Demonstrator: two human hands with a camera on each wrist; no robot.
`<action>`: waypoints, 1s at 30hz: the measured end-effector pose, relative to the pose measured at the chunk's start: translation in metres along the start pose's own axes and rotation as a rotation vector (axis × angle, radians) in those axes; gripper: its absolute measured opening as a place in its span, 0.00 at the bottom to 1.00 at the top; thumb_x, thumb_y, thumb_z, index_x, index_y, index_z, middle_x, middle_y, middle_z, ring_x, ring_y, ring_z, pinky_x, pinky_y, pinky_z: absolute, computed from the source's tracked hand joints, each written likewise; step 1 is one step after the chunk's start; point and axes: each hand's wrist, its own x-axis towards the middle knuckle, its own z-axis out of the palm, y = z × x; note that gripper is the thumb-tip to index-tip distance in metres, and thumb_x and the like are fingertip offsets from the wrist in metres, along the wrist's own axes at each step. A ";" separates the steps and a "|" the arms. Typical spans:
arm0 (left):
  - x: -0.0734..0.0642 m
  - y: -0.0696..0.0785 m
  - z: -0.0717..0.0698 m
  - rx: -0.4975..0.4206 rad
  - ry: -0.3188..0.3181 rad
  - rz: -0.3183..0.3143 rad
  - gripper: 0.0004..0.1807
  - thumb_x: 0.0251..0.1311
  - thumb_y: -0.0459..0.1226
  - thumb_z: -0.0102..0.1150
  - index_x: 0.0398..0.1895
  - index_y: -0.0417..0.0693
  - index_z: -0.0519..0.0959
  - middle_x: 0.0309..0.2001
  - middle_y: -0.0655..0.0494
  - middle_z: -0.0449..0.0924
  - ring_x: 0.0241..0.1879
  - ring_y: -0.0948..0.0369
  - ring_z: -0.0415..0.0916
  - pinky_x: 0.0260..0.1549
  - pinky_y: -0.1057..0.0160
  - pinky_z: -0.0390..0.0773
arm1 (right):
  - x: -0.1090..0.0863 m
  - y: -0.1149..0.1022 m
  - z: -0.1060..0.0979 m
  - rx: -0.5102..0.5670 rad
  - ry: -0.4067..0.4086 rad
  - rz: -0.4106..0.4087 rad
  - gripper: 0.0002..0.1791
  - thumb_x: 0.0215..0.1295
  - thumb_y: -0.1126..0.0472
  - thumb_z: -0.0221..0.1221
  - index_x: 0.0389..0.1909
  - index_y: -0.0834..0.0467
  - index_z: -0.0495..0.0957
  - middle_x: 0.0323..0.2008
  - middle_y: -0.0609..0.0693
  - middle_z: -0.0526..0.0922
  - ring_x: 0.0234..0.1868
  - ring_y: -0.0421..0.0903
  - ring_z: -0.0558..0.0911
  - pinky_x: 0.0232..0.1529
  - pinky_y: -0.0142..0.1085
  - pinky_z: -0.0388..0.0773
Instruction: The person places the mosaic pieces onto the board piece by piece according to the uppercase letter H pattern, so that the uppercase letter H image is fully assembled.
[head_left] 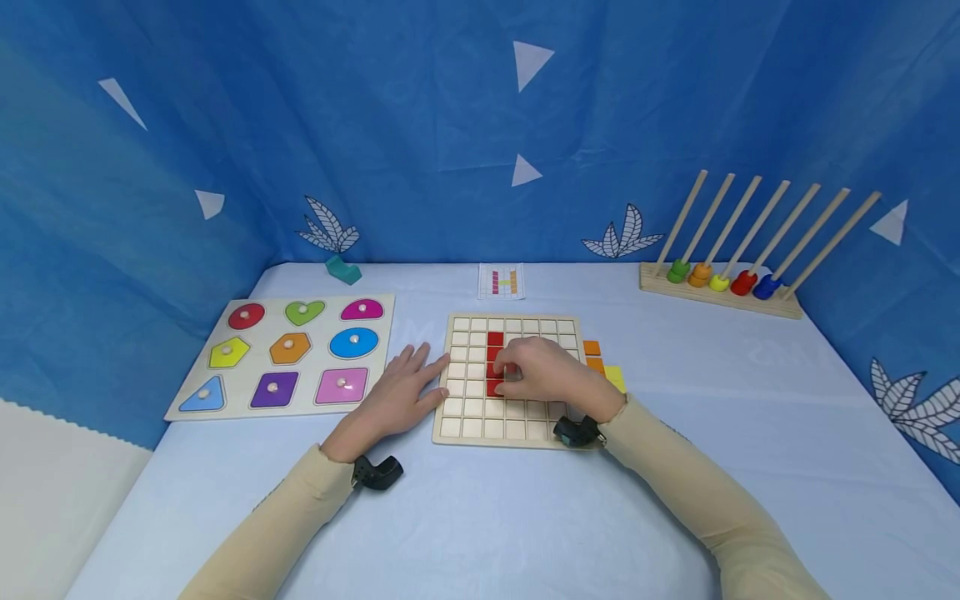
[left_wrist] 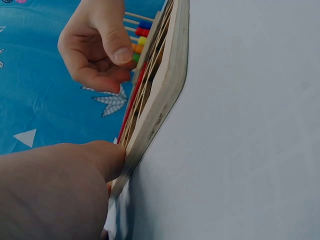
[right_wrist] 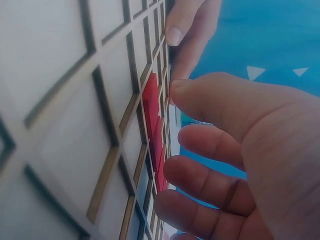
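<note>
A wooden grid board [head_left: 491, 428] lies flat on the table, and red square tiles [head_left: 495, 340] fill a column of its cells left of the middle. Over that column hovers my right hand [head_left: 551, 368], its fingers loosely bent; the right wrist view shows thumb [right_wrist: 210, 100] and fingers apart with no tile between them. My left hand [head_left: 397, 393] rests at the board's left edge with fingers extended. Its thumb [left_wrist: 107, 157] touches the board's side in the left wrist view. My right forearm partly hides the board's lower right.
Orange tiles [head_left: 592, 347] and a yellow tile [head_left: 615, 377] lie right of the board. Behind it is a pattern card [head_left: 502, 282]. A shape puzzle [head_left: 251, 358] lies left, a teal block [head_left: 343, 270] beyond it. At the back right stands a peg rack [head_left: 720, 293] with coloured beads.
</note>
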 end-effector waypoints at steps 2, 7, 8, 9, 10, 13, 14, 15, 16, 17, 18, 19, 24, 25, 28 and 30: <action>0.000 0.000 0.000 -0.003 0.001 0.001 0.35 0.71 0.50 0.54 0.79 0.51 0.62 0.81 0.37 0.52 0.81 0.35 0.43 0.77 0.34 0.50 | -0.001 0.001 -0.002 0.007 0.003 -0.002 0.10 0.60 0.53 0.70 0.40 0.53 0.88 0.29 0.44 0.82 0.30 0.39 0.74 0.34 0.31 0.73; 0.001 0.002 0.000 -0.012 -0.010 0.003 0.35 0.72 0.51 0.54 0.79 0.51 0.62 0.81 0.37 0.51 0.81 0.35 0.43 0.77 0.34 0.49 | -0.012 0.007 -0.014 0.029 0.025 -0.006 0.11 0.61 0.57 0.69 0.43 0.55 0.88 0.32 0.48 0.83 0.28 0.40 0.73 0.32 0.32 0.73; 0.001 0.002 0.000 -0.012 -0.011 0.002 0.35 0.72 0.51 0.54 0.79 0.51 0.62 0.81 0.37 0.51 0.81 0.35 0.43 0.77 0.34 0.49 | -0.015 0.009 -0.017 0.027 0.028 -0.004 0.12 0.61 0.57 0.69 0.44 0.55 0.88 0.33 0.48 0.83 0.28 0.40 0.73 0.32 0.32 0.73; 0.001 0.002 0.000 -0.010 -0.010 0.000 0.35 0.72 0.51 0.54 0.79 0.51 0.62 0.81 0.37 0.51 0.81 0.35 0.43 0.77 0.34 0.49 | -0.019 0.011 -0.020 0.025 0.029 0.003 0.12 0.61 0.57 0.68 0.44 0.56 0.87 0.33 0.49 0.84 0.29 0.40 0.73 0.32 0.32 0.73; 0.001 0.002 0.000 -0.009 -0.010 -0.002 0.35 0.71 0.51 0.54 0.79 0.51 0.62 0.81 0.37 0.51 0.81 0.35 0.43 0.77 0.34 0.49 | -0.022 0.012 -0.023 0.020 0.030 0.010 0.12 0.61 0.57 0.69 0.45 0.56 0.87 0.33 0.49 0.84 0.29 0.41 0.74 0.32 0.32 0.73; 0.000 0.001 0.000 -0.004 -0.002 -0.002 0.35 0.71 0.50 0.54 0.79 0.51 0.62 0.81 0.37 0.51 0.81 0.35 0.43 0.77 0.34 0.49 | -0.035 0.019 -0.032 0.005 0.029 0.050 0.14 0.60 0.56 0.70 0.46 0.56 0.88 0.33 0.49 0.84 0.30 0.41 0.74 0.33 0.33 0.74; 0.000 0.000 0.000 -0.003 -0.001 -0.002 0.35 0.71 0.50 0.54 0.79 0.51 0.62 0.81 0.37 0.51 0.81 0.35 0.43 0.77 0.34 0.49 | -0.039 0.021 -0.034 0.000 0.030 0.065 0.14 0.60 0.56 0.70 0.46 0.56 0.88 0.33 0.48 0.85 0.29 0.41 0.74 0.33 0.33 0.74; 0.000 0.000 0.000 -0.002 0.000 -0.002 0.35 0.71 0.50 0.54 0.79 0.51 0.62 0.81 0.37 0.51 0.81 0.35 0.43 0.77 0.35 0.49 | -0.043 0.023 -0.037 -0.006 0.030 0.079 0.15 0.60 0.56 0.70 0.46 0.56 0.88 0.33 0.48 0.84 0.29 0.41 0.74 0.33 0.33 0.74; 0.000 0.000 0.000 -0.002 -0.001 -0.002 0.35 0.71 0.50 0.54 0.79 0.51 0.62 0.81 0.37 0.51 0.81 0.35 0.43 0.77 0.34 0.49 | -0.048 0.026 -0.039 -0.016 0.029 0.088 0.15 0.60 0.55 0.71 0.46 0.56 0.88 0.32 0.48 0.84 0.29 0.41 0.74 0.33 0.33 0.74; 0.000 0.000 0.000 -0.003 -0.001 -0.001 0.35 0.71 0.50 0.54 0.79 0.51 0.62 0.81 0.37 0.51 0.81 0.35 0.43 0.77 0.34 0.49 | -0.053 0.029 -0.041 -0.024 0.028 0.099 0.14 0.59 0.55 0.71 0.45 0.56 0.88 0.32 0.48 0.84 0.28 0.40 0.74 0.32 0.32 0.75; 0.000 0.000 0.000 -0.003 -0.001 -0.002 0.35 0.71 0.50 0.54 0.79 0.51 0.62 0.81 0.37 0.51 0.81 0.35 0.43 0.77 0.34 0.49 | -0.057 0.031 -0.042 -0.030 0.026 0.111 0.15 0.59 0.55 0.71 0.45 0.56 0.88 0.32 0.48 0.84 0.28 0.40 0.74 0.32 0.32 0.75; 0.000 0.000 0.000 -0.002 -0.001 -0.003 0.35 0.71 0.50 0.54 0.79 0.51 0.62 0.81 0.37 0.51 0.81 0.35 0.43 0.77 0.34 0.49 | -0.061 0.033 -0.044 -0.038 0.024 0.118 0.15 0.59 0.55 0.72 0.45 0.57 0.88 0.32 0.48 0.84 0.29 0.41 0.74 0.32 0.32 0.75; 0.000 0.000 0.000 -0.002 -0.004 -0.004 0.36 0.71 0.50 0.54 0.79 0.51 0.62 0.81 0.37 0.52 0.81 0.35 0.44 0.77 0.34 0.50 | -0.081 0.042 -0.046 -0.061 0.015 0.157 0.16 0.59 0.56 0.72 0.46 0.58 0.88 0.34 0.49 0.86 0.30 0.41 0.74 0.33 0.33 0.76; 0.000 0.000 0.000 -0.004 -0.003 -0.002 0.35 0.71 0.50 0.55 0.79 0.51 0.62 0.81 0.37 0.52 0.81 0.35 0.44 0.77 0.34 0.50 | -0.085 0.043 -0.046 -0.062 0.015 0.166 0.16 0.59 0.56 0.72 0.46 0.58 0.88 0.33 0.49 0.86 0.30 0.41 0.74 0.32 0.32 0.75; 0.000 0.000 0.000 -0.005 -0.003 0.000 0.35 0.71 0.50 0.55 0.79 0.51 0.62 0.81 0.37 0.52 0.81 0.34 0.44 0.77 0.34 0.49 | -0.095 0.048 -0.045 -0.054 0.015 0.189 0.16 0.58 0.56 0.73 0.46 0.58 0.88 0.33 0.48 0.85 0.28 0.40 0.73 0.30 0.31 0.74; 0.000 0.000 0.000 -0.006 0.001 0.000 0.35 0.71 0.50 0.55 0.79 0.51 0.63 0.81 0.37 0.52 0.80 0.34 0.44 0.77 0.34 0.50 | -0.101 0.050 -0.045 -0.049 0.012 0.203 0.16 0.58 0.56 0.73 0.46 0.57 0.88 0.31 0.47 0.83 0.27 0.39 0.72 0.28 0.30 0.73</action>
